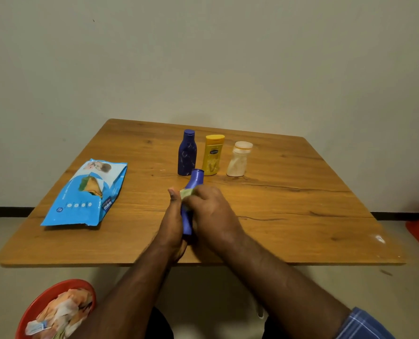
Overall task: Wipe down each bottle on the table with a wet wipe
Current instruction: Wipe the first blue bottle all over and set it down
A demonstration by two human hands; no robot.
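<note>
Working over the table [289,216], we have three bottles standing in a row at the far side: navy [187,154], yellow [213,155], cream [238,160]. A fourth, the blue bottle [194,184], lies between our hands, long axis pointing away toward that row, cap foremost. Our left hand [173,223] grips its base; our right hand [209,211] curls round the body, pressing the wipe [186,192] near the neck. The cap, we judge, lies ahead of the wipe.

wall [203,57]: plain cream | floor [215,285]: pale | table [301,192]: wooden
</note>
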